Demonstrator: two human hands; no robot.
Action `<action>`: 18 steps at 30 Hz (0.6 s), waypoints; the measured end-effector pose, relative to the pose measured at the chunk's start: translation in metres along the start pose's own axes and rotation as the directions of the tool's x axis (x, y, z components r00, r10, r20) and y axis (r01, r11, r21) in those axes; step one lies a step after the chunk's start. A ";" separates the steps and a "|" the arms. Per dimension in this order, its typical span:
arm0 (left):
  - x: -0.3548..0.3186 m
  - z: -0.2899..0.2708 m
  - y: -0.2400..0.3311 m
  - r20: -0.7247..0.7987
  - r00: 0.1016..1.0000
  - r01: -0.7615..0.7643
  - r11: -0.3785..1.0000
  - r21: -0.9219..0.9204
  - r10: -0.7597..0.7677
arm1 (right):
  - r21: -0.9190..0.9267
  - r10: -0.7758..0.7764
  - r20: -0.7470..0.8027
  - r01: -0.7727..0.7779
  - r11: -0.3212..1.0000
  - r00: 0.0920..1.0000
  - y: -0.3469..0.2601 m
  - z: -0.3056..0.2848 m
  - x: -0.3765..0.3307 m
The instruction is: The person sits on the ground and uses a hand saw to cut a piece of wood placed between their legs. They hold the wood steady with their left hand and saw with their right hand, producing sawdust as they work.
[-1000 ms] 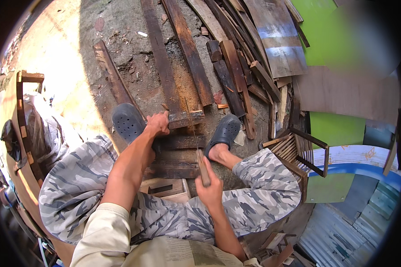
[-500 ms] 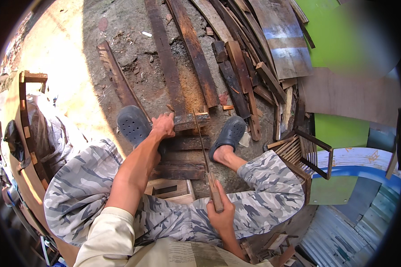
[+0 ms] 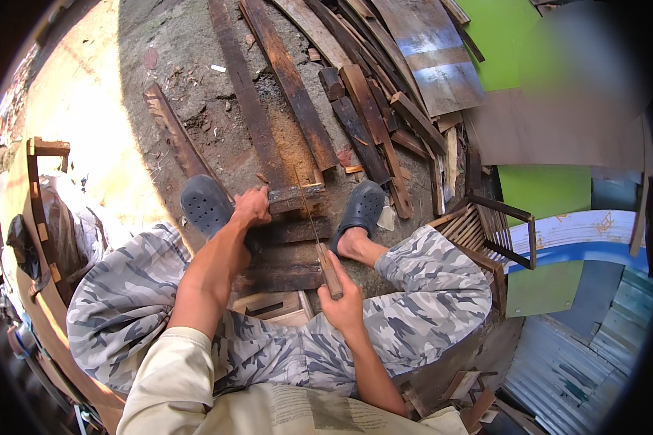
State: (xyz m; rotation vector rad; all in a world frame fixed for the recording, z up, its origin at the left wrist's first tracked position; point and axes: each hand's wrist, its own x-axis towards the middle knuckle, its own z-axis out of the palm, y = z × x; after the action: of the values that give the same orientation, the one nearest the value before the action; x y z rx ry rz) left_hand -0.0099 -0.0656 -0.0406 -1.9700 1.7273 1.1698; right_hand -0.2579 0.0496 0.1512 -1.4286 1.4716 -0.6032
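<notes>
A handsaw point(image 3: 329, 272) with a wooden handle is gripped in my right hand point(image 3: 343, 308), in front of my lap. Its thin blade points away from me and crosses a short dark wooden block point(image 3: 286, 199) close to the block's right end. My left hand point(image 3: 252, 206) is closed on the block's left end. Beneath and nearer to me lie dark wooden pieces point(image 3: 290, 232), partly hidden by the saw and my left arm. Sawdust point(image 3: 290, 141) covers the ground just beyond the block. Whether the blade is inside a cut is too small to tell.
My feet in dark clogs point(image 3: 207, 206) flank the wood. Long planks point(image 3: 283, 80) lie ahead, and a pile of timber point(image 3: 374, 130) is at the right. A slatted wooden frame point(image 3: 486, 228) stands by my right knee. Corrugated metal sheets point(image 3: 559, 370) lie at lower right.
My right hand has pushed the saw forward, away from me, so more of the blade reaches past the block. My left hand keeps its place on the block. The whole view has shifted slightly.
</notes>
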 end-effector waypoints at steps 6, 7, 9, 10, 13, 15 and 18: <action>0.013 0.005 -0.014 0.040 0.999 -0.020 1.000 0.000 0.020 | 0.008 0.006 0.034 -0.006 1.000 0.999 0.002 -0.004 0.005; 0.014 0.008 -0.022 0.030 0.999 -0.028 1.000 -0.001 0.028 | 0.011 -0.031 0.029 0.030 0.999 0.999 0.004 -0.004 0.005; 0.014 0.005 -0.024 0.013 0.999 -0.039 0.999 -0.004 0.039 | -0.005 0.052 0.074 -0.052 0.999 0.996 -0.002 -0.008 0.004; 0.015 0.003 -0.025 -0.003 0.999 -0.037 0.999 -0.007 0.037 | -0.015 0.093 0.099 -0.092 0.996 0.991 -0.005 -0.009 0.005; 0.008 -0.002 -0.015 -0.091 0.994 -0.066 0.997 -0.035 0.062 | 0.071 0.023 0.047 -0.027 0.997 0.999 0.003 -0.009 0.008; 0.007 -0.009 -0.015 -0.143 0.989 -0.049 0.998 -0.046 0.042 | 0.064 -0.053 0.014 0.052 0.997 0.998 0.006 -0.005 0.014; 0.017 -0.010 -0.023 -0.159 0.987 0.028 0.999 -0.039 -0.034 | 0.090 -0.001 0.053 -0.004 0.996 0.999 -0.007 -0.003 0.025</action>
State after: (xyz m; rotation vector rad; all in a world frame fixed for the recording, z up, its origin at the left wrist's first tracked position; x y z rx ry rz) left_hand 0.0148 -0.0779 -0.0534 -2.1573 1.7548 1.0671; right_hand -0.2533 0.0245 0.1507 -1.3632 1.3867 -0.6189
